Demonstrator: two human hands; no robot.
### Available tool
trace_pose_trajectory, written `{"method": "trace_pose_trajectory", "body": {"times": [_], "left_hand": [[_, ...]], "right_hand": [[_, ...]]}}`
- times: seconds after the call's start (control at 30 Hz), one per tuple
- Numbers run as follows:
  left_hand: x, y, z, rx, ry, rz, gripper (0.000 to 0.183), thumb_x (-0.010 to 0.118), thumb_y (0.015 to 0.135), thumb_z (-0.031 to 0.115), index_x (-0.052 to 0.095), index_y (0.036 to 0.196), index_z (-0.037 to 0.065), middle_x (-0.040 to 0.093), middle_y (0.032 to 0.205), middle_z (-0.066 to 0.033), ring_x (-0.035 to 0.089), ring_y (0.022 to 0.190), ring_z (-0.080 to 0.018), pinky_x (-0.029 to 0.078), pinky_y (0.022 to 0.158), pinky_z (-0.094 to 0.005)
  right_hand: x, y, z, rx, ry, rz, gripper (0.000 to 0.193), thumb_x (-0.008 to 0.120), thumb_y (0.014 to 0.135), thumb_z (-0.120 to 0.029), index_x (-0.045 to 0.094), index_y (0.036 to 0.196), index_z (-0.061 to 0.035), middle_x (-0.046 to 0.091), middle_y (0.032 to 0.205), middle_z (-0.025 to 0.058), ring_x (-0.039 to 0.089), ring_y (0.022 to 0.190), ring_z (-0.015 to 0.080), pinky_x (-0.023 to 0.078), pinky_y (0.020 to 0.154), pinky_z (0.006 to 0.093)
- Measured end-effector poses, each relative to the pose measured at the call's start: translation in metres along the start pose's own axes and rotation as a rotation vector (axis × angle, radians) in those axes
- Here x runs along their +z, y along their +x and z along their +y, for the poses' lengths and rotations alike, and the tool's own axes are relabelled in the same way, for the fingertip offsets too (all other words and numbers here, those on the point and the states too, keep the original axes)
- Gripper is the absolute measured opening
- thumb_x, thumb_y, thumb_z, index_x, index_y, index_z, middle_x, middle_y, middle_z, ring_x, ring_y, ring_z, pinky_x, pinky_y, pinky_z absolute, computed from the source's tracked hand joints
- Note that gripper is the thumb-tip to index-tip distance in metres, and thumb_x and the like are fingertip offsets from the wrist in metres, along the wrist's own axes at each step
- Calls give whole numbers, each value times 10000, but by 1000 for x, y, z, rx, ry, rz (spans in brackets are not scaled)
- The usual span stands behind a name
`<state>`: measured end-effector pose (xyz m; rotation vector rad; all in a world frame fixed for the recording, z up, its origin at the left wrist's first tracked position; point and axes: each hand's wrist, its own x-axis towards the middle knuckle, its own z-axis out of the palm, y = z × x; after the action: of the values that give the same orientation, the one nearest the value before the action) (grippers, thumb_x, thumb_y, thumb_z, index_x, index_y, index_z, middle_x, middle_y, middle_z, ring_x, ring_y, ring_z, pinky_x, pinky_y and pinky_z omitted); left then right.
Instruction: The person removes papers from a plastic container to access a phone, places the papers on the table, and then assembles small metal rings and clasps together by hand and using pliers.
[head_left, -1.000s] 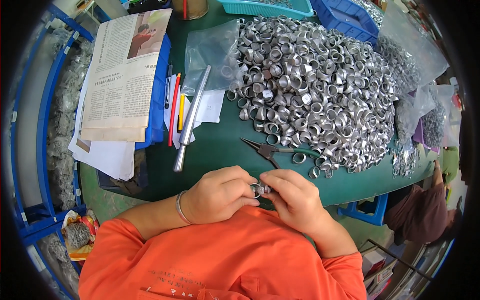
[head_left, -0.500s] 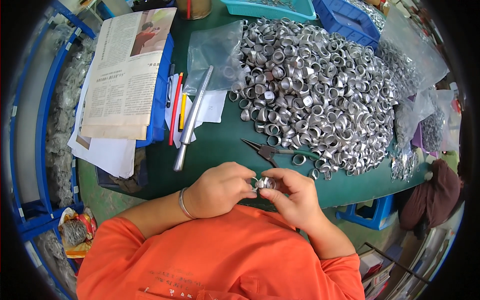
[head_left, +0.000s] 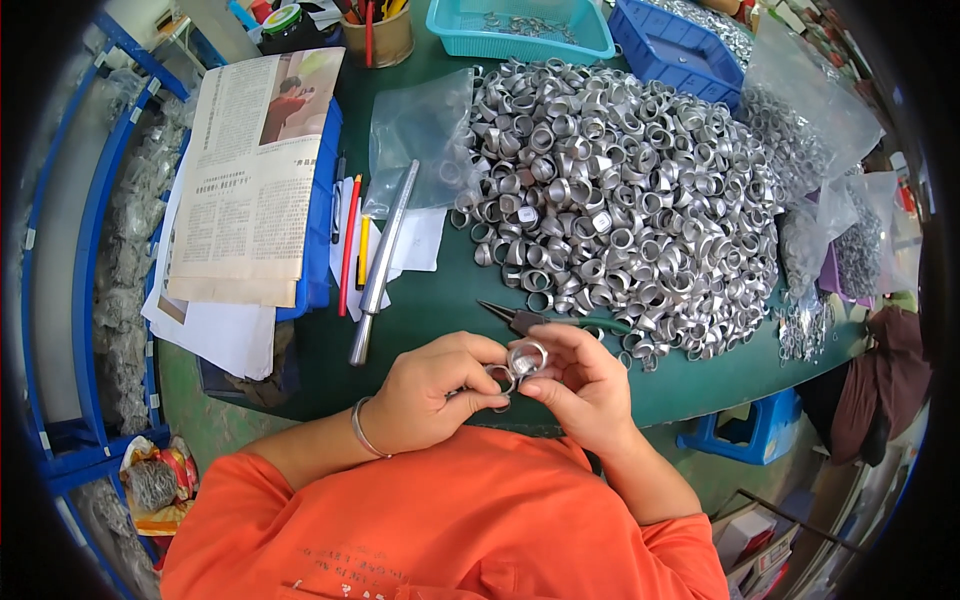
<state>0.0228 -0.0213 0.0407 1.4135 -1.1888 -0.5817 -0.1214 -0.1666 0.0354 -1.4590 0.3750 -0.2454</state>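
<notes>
My left hand (head_left: 432, 386) is closed, pinching a thin silver ring (head_left: 501, 378) between thumb and fingers. Against it, my right hand (head_left: 582, 388) grips a wider silver ring (head_left: 527, 357), its round opening tilted up. The two rings touch or nearly touch; whether they are linked I cannot tell. Just beyond my right hand lie pliers (head_left: 522, 320) with dark jaws, their handles partly hidden by my fingers. A big heap of silver rings (head_left: 630, 210) covers the table farther off. Left of it rests a tapered metal ring mandrel (head_left: 386, 265).
Newspaper (head_left: 250, 190) lies over a blue tray (head_left: 318, 290) at the left, near a red pencil (head_left: 350, 245) and a clear plastic bag (head_left: 420, 135). A turquoise basket (head_left: 520, 45) and a blue bin (head_left: 680, 55) stand at the back. A blue stool (head_left: 750, 430) is below the table's right edge.
The ring in my right hand has turned so its opening shows, and the left hand's ring has dropped slightly lower. The whole view has shifted, with more of the table's far side showing.
</notes>
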Motion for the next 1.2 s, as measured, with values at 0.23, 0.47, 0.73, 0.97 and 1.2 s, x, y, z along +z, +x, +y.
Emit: {"method": "trace_pose_trajectory", "body": {"times": [0.23,0.47,0.73,0.97,1.2], "left_hand": [[0,1,-1,76,100,-23,168,732,714,-36,588,782,19,626,987,-119,624,808,-220,520,677,-284],[0,2,3,13,-107,154,230,712,732,-45,593,920,15,597,988,-116,605,766,-175,501,662,-262],[-2,3,-4,-38,-144,158,274,722,740,-29,603,983,13,610,991,-115,617,848,-193,507,720,-271],[-3,3,-5,-29,-109,70,304,670,762,-92,571,1036,-4,542,1093,-145,582,927,-203,489,816,-288],[-5,11,0,-94,27,66,197,705,763,7,625,943,3,627,922,-111,604,814,-219,488,709,-301]], "right_hand": [[4,9,-9,-283,-272,79,353,715,757,3,605,1091,20,610,1016,104,600,871,168,514,734,284],[12,9,-15,-366,-546,26,402,753,695,-53,588,1056,13,600,1001,135,575,888,292,480,738,353],[11,12,-19,-395,-545,-14,399,729,710,-9,572,1076,19,602,991,152,599,825,295,497,741,341],[15,10,-16,-479,-571,198,361,720,701,23,600,1041,29,608,910,130,620,738,213,515,632,280],[15,8,-16,-458,-577,218,235,756,702,-20,609,885,-5,616,734,89,603,609,196,491,543,278]]}}
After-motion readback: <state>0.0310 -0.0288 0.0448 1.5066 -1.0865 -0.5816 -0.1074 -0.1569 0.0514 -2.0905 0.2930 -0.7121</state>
